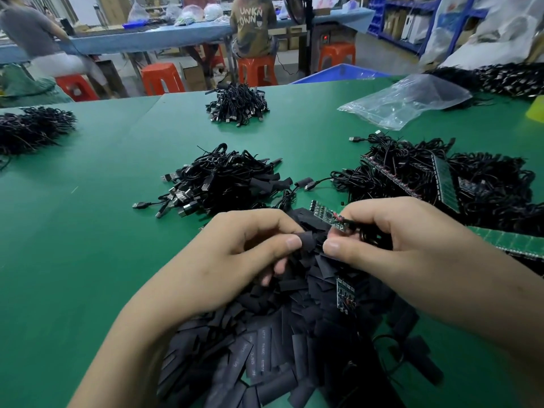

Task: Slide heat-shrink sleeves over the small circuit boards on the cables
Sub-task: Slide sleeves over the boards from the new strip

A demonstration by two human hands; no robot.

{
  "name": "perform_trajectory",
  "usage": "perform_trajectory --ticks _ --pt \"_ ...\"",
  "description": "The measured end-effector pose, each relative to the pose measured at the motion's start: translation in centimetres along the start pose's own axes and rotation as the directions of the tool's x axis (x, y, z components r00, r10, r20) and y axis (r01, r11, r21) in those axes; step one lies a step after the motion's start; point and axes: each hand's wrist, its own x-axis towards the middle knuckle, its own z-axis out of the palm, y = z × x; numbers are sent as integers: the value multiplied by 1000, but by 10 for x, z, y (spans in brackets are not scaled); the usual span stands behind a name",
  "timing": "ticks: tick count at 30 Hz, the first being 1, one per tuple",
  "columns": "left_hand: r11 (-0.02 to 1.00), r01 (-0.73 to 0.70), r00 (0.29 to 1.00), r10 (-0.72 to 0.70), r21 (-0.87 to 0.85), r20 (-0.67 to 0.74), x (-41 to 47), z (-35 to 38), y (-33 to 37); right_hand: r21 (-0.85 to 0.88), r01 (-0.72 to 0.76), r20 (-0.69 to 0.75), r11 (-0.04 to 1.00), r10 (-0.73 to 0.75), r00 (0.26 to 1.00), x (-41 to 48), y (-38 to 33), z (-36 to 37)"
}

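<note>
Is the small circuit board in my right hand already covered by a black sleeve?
No, the circuit board pinched in the right hand is bare, its components showing.

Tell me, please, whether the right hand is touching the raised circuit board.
Touching: the head view shows the right hand pinching the circuit board at its wired end.

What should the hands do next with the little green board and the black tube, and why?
Probably the left hand should lift its pinched black sleeve to the free end of the small circuit board and start sliding it on. The right hand grips the board by its wired end, the board is bare, and the sleeve sits just below it.
</note>
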Motion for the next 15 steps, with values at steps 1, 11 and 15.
perform_trajectory --ticks 1,11,15 --pt "999 -22 1000 22 32 0 -1 -1 3 13 -7 -16 1000 7 1000 0 0 0" --pt "988 -141 989 137 -63 -59 -5 7 22 214 31 -22 976 -27 999 0 5 -1" --pt "898 -253 931 328 360 -163 -3 5 29 190 28 -29 981 -23 999 2 9 0"
